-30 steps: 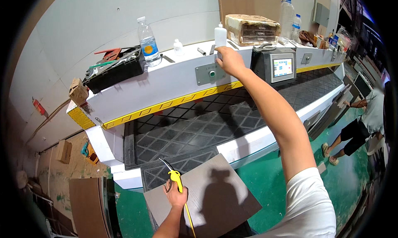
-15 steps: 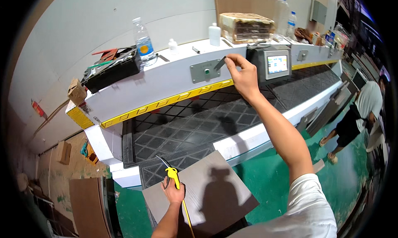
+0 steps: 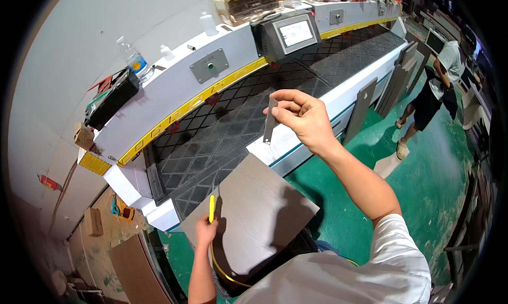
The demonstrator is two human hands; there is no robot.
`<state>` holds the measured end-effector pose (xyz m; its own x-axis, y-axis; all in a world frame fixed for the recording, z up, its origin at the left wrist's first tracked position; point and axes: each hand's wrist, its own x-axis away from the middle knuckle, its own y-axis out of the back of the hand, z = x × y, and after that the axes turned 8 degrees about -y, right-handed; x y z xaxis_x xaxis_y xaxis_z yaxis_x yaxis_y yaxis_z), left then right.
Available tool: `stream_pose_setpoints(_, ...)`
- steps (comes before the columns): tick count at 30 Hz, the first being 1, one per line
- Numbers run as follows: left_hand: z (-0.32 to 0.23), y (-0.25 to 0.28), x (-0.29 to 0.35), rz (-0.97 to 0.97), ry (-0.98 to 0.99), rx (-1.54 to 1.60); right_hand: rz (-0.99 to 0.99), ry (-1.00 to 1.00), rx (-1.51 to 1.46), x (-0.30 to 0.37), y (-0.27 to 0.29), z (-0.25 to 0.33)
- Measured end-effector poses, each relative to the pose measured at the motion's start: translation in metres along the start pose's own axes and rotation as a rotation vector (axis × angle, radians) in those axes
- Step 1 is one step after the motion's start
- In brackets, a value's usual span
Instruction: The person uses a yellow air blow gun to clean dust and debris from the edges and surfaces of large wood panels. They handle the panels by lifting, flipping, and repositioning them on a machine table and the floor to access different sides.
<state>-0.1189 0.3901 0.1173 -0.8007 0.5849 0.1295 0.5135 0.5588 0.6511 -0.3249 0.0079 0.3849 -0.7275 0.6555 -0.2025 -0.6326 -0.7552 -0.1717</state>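
Observation:
In my right hand (image 3: 304, 117) I pinch a thin grey flat strip (image 3: 269, 126) between thumb and fingers. It hangs nearly upright above the machine's white front edge (image 3: 272, 148), with a small hole or light spot at its lower end. My left hand (image 3: 205, 232) is closed around a yellow air blow gun (image 3: 211, 209), whose yellow hose (image 3: 221, 272) curves down behind it. Below the hands lies a flat grey-brown panel (image 3: 256, 193), with my shadow on it. The blow gun is over the panel's left part.
Behind the panel runs a long machine with a black diamond-patterned bed (image 3: 211, 129) and a yellow guard strip (image 3: 196, 101). A control screen (image 3: 295, 34) and a green button plate (image 3: 209, 66) face me. A bottle (image 3: 133, 60) and black toolbox (image 3: 112, 100) stand on top. Another person (image 3: 428, 92) stands at right.
My right hand has come down and nearer with the strip, away from the button plate. My left hand has turned the blow gun and shifted slightly left. The view has swung right.

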Motion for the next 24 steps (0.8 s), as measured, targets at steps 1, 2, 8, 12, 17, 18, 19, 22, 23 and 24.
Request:
stream_pose_setpoints(1,-0.019,0.010,0.022,-0.016,-0.026,-0.071,-0.005,0.003,-0.021,0.006,0.001,0.000)
stream_pose_setpoints(2,-0.031,0.019,0.039,-0.033,-0.052,-0.141,-0.006,0.000,-0.036,0.011,0.002,0.000)
stream_pose_setpoints(8,-0.033,0.033,0.127,-0.330,-0.307,-0.310,-0.045,-0.097,-0.054,0.030,0.007,-0.045)
stream_pose_setpoints(12,-0.054,0.046,0.172,0.114,0.122,-0.075,-0.014,-0.624,0.045,0.076,0.024,-0.155)
stream_pose_setpoints(17,-0.063,0.052,0.216,0.297,-0.019,-0.216,0.159,-0.822,0.201,0.169,0.028,-0.295)
stream_pose_setpoints(18,-0.066,0.051,0.226,0.337,0.026,-0.242,0.149,-1.051,0.124,0.170,0.005,-0.260)
stream_pose_setpoints(19,-0.077,0.051,0.228,0.393,0.045,-0.275,0.156,-1.003,0.137,0.177,-0.001,-0.265)
stream_pose_setpoints(22,-0.081,0.050,0.234,0.447,0.081,-0.303,0.168,-0.867,0.206,0.197,-0.007,-0.292)
stream_pose_setpoints(23,-0.085,0.054,0.236,0.431,0.082,-0.288,0.171,-0.823,0.254,0.202,-0.008,-0.301)
stream_pose_setpoints(24,-0.087,0.058,0.237,0.407,0.082,-0.273,0.179,-0.773,0.303,0.202,-0.011,-0.302)
